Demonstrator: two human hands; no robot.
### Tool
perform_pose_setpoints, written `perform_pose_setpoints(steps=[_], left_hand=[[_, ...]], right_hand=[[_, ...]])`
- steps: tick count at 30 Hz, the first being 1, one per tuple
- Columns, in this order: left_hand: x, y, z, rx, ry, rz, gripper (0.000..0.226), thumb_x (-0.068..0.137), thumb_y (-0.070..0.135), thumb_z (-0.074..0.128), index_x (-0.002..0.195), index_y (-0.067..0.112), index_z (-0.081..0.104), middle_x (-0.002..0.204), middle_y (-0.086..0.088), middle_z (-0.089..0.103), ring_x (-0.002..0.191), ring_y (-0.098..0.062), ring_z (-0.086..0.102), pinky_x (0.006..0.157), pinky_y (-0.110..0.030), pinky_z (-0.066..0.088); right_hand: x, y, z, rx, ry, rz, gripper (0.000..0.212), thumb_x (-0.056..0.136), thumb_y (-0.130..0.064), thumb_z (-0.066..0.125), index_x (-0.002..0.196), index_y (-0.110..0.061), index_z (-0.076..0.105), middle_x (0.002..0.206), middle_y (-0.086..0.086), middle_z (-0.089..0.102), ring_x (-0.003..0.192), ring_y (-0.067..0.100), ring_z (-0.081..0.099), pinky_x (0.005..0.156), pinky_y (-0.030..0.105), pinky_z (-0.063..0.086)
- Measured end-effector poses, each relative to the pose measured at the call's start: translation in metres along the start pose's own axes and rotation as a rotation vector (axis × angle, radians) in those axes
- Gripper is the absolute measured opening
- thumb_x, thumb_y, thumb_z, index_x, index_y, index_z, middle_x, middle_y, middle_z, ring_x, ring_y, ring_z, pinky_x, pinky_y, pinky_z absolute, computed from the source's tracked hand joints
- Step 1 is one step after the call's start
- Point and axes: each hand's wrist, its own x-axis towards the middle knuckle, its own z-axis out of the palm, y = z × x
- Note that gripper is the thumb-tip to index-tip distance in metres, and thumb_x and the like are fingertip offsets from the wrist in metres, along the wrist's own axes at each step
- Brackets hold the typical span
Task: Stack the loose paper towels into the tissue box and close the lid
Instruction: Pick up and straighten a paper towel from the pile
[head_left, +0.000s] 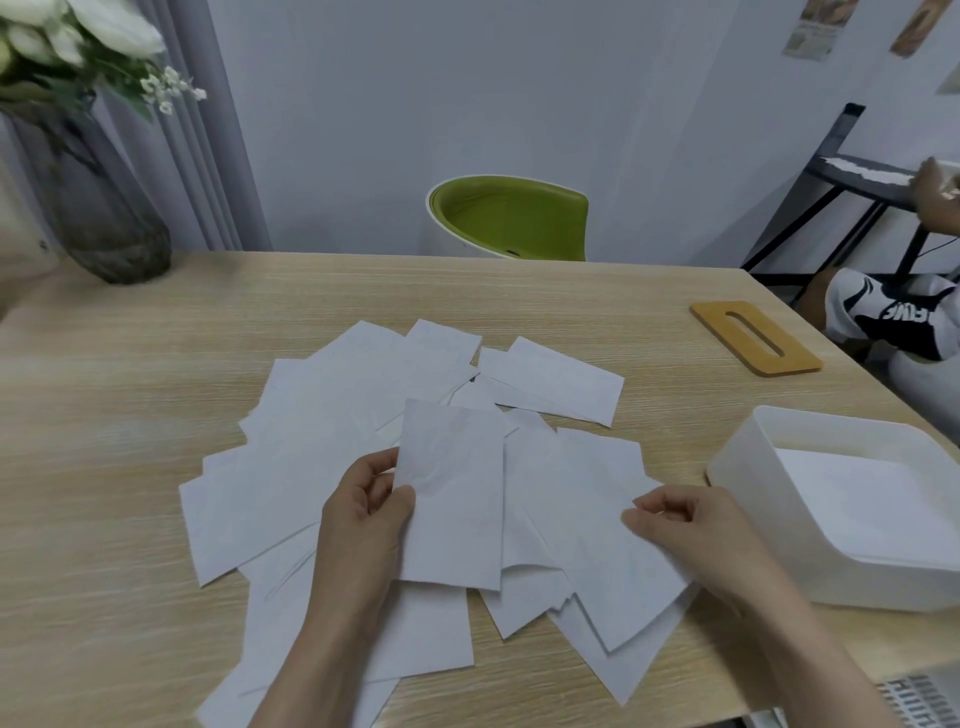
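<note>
While loose paper towels (332, 467) lie fanned across the wooden table (104, 493), the left hand (366, 512) pinches one sheet (454, 499) by its left edge, thumb on top, raised above the pile. Right hand (680, 525) pinches the edge of another towel (608, 519) with curled fingertips. White tissue box (769, 519) sits open at right, near the pile. Its wooden slotted lid (756, 338) lies flat farther back, well apart from the box.
</note>
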Motion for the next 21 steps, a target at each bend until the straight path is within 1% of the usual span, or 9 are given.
perform_pose_setpoints(steps=[2, 4, 7, 11, 13, 14, 16, 19, 21], left_hand=[[0.0, 0.0, 0.0, 0.0, 0.002, -0.001, 0.035, 0.09, -0.006, 0.052, 0.101, 0.025, 0.065, 0.091, 0.005, 0.077, 0.08, -0.01, 0.072, 0.068, -0.028, 0.048], [0.0, -0.001, 0.0, 0.002, 0.003, 0.002, 0.035, 0.09, -0.006, 0.052, 0.101, 0.025, 0.065, 0.091, 0.005, 0.077, 0.079, -0.01, 0.072, 0.068, -0.028, 0.048], [0.0, -0.001, 0.0, 0.005, -0.001, 0.005, 0.035, 0.09, -0.005, 0.052, 0.102, 0.026, 0.064, 0.091, 0.005, 0.076, 0.08, -0.011, 0.072, 0.068, -0.029, 0.049], [0.0, -0.001, 0.0, 0.007, -0.002, 0.006, 0.035, 0.09, -0.005, 0.051, 0.101, 0.025, 0.064, 0.091, 0.006, 0.076, 0.08, -0.011, 0.073, 0.067, -0.028, 0.049], [0.0, -0.001, 0.0, 0.004, -0.007, 0.005, 0.035, 0.091, -0.005, 0.051, 0.102, 0.026, 0.064, 0.092, 0.005, 0.076, 0.081, -0.012, 0.073, 0.067, -0.028, 0.049], [0.0, -0.001, 0.0, 0.004, -0.009, 0.004, 0.034, 0.091, -0.004, 0.051, 0.102, 0.026, 0.064, 0.092, 0.005, 0.076, 0.082, -0.013, 0.073, 0.068, -0.029, 0.05], [0.0, -0.001, 0.0, 0.004, -0.011, 0.007, 0.03, 0.091, 0.002, 0.054, 0.102, 0.027, 0.064, 0.091, 0.004, 0.076, 0.082, -0.014, 0.073, 0.07, -0.032, 0.052], [0.0, -0.001, 0.0, 0.009, -0.007, 0.016, 0.022, 0.083, 0.02, 0.057, 0.102, 0.03, 0.065, 0.089, 0.001, 0.076, 0.082, -0.019, 0.072, 0.075, -0.04, 0.053], [0.0, -0.002, -0.001, 0.015, -0.005, 0.027, 0.022, 0.091, 0.015, 0.057, 0.102, 0.032, 0.065, 0.088, 0.0, 0.076, 0.082, -0.019, 0.071, 0.076, -0.04, 0.053]], right_hand=[[0.004, 0.003, 0.004, 0.007, 0.073, -0.013, 0.014, 0.079, -0.018, 0.075, 0.066, -0.017, 0.07, 0.054, -0.001, 0.062, 0.06, 0.013, 0.055, 0.064, 0.029, 0.04], [0.007, 0.005, 0.008, -0.059, 0.133, -0.023, 0.014, 0.079, -0.021, 0.072, 0.066, -0.018, 0.066, 0.045, -0.011, 0.055, 0.056, 0.011, 0.052, 0.061, 0.029, 0.039], [0.012, 0.007, 0.015, -0.127, 0.168, -0.036, 0.015, 0.079, -0.025, 0.07, 0.067, -0.021, 0.063, 0.047, -0.018, 0.056, 0.057, 0.01, 0.051, 0.061, 0.031, 0.04], [0.017, 0.002, 0.014, -0.127, 0.202, -0.054, 0.014, 0.081, -0.026, 0.068, 0.068, -0.023, 0.063, 0.05, -0.024, 0.057, 0.061, 0.011, 0.055, 0.062, 0.033, 0.042], [0.016, -0.003, 0.012, -0.087, 0.215, -0.078, 0.012, 0.082, -0.025, 0.068, 0.071, -0.024, 0.063, 0.05, -0.021, 0.059, 0.061, 0.009, 0.057, 0.059, 0.03, 0.041], [0.012, -0.007, 0.012, -0.021, 0.203, -0.091, 0.011, 0.083, -0.023, 0.068, 0.073, -0.023, 0.063, 0.05, -0.017, 0.061, 0.058, 0.009, 0.057, 0.057, 0.029, 0.04], [0.002, -0.018, 0.013, 0.192, 0.138, -0.103, 0.006, 0.085, -0.017, 0.068, 0.08, -0.018, 0.065, 0.054, -0.006, 0.066, 0.051, 0.012, 0.057, 0.055, 0.027, 0.041], [-0.018, -0.035, 0.019, 0.458, 0.038, -0.073, 0.004, 0.087, -0.014, 0.067, 0.087, -0.011, 0.064, 0.063, 0.008, 0.071, 0.052, 0.015, 0.061, 0.052, 0.025, 0.045], [-0.029, -0.046, 0.027, 0.589, -0.014, -0.042, 0.004, 0.088, -0.014, 0.065, 0.088, -0.01, 0.063, 0.069, 0.011, 0.073, 0.052, 0.016, 0.064, 0.047, 0.023, 0.047]])
